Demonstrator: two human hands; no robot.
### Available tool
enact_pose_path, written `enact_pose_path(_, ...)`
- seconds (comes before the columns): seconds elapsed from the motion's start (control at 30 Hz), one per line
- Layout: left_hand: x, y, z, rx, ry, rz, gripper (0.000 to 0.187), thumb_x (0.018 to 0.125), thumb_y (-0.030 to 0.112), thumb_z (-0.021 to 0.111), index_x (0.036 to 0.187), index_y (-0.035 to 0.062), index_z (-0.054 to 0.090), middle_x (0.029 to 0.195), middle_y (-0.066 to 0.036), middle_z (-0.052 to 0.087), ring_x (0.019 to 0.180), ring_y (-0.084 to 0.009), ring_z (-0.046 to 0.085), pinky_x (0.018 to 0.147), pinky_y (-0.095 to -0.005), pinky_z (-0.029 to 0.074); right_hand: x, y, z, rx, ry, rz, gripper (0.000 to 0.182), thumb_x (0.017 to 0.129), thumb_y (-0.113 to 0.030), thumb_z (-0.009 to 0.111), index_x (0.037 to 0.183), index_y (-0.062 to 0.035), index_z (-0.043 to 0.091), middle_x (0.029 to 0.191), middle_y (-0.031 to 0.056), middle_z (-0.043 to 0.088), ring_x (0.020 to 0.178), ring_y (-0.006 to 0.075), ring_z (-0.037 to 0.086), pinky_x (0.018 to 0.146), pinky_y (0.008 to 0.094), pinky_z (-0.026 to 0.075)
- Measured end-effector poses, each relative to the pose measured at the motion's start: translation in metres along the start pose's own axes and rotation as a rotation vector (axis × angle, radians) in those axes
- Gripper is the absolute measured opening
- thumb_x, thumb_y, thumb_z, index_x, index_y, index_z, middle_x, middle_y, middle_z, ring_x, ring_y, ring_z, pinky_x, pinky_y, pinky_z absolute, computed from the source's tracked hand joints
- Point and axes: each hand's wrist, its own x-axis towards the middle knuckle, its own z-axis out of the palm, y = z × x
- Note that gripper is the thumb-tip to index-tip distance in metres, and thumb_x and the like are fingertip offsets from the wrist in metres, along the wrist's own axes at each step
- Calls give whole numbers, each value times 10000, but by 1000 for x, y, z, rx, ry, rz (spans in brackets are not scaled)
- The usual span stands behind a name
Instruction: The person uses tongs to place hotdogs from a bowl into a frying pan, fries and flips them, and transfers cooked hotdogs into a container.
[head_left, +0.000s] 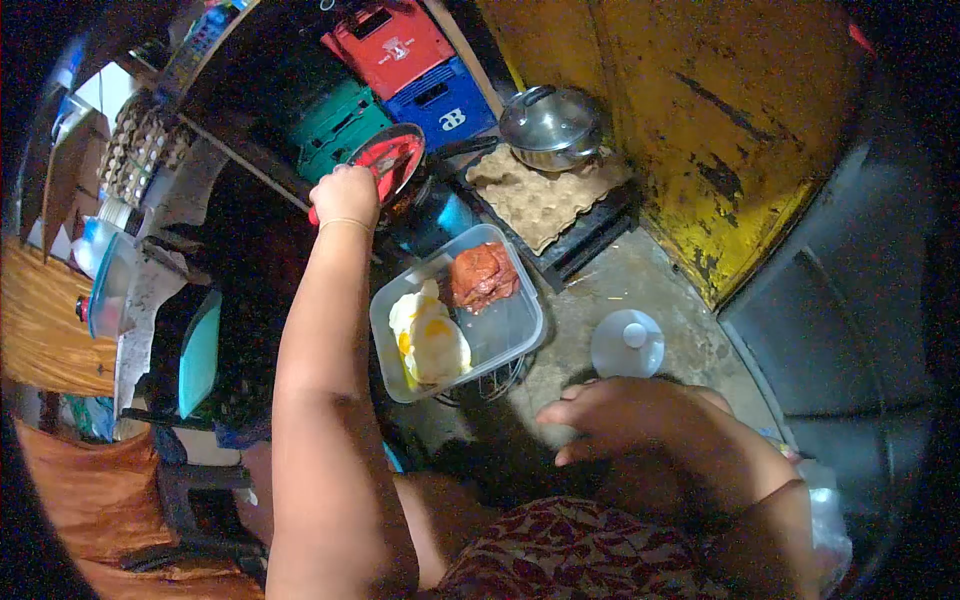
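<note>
The left hand (347, 195) is gripping a red-handled pan (402, 158). Fried eggs (435, 338) are lying along the left edge of a clear container (495, 332), and reddish slices (482, 277) are piling near its far corner. The right hand (590, 420) is hovering near a pale round dish (612, 350). A lidded pot (548, 130) is resting on bumpy cardboard (525, 205).

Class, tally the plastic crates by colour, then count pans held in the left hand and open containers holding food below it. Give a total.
Red crate: 1
Blue crate: 1
Green crate: 1
Held pan: 1
Open food container: 1
Total: 5
</note>
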Motion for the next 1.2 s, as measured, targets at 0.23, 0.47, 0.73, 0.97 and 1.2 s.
enact_pose_path(0.23,14,3,18,-83,29,-33,256,905,137,488,960,80,731,1076,-188,695,976,-379,688,807,-499,558,-1,6,8,37,50,-35,570,873,-435,663,1328,-123,519,1086,198,600,1065,386,595,912,449,477)
enact_pose_path(0.47,-14,-40,51,-400,-29,-236,252,824,218,644,979,34,720,1026,-219,694,981,-390,662,853,-454,536,-6,-7,-1,11,-8,58,570,878,-402,668,1349,-122,508,1136,191,599,1123,380,578,939,453,469)
enact_pose_path(0.73,-63,-61,64,-666,-310,-376,325,720,303,822,893,41,736,870,-174,720,833,-300,705,760,-394,540,-6,-12,-9,32,-76,20,582,890,-402,662,1364,-108,496,1146,183,591,1137,359,568,964,426,452)
enact_pose_path(0.97,-74,-68,48,-568,-291,-372,283,748,265,784,908,36,737,920,-201,713,893,-348,693,798,-426,537,-4,-5,-4,37,-95,-48,632,899,-438,640,1378,-63,470,1192,208,577,1161,367,552,983,430,438)
enact_pose_path(1.2,-75,-59,31,-348,-238,-331,211,800,161,688,959,32,738,1038,-225,689,995,-384,662,868,-445,529,-4,6,7,97,-39,-79,659,897,-453,635,1397,-63,454,1215,212,574,1186,375,540,999,432,429)
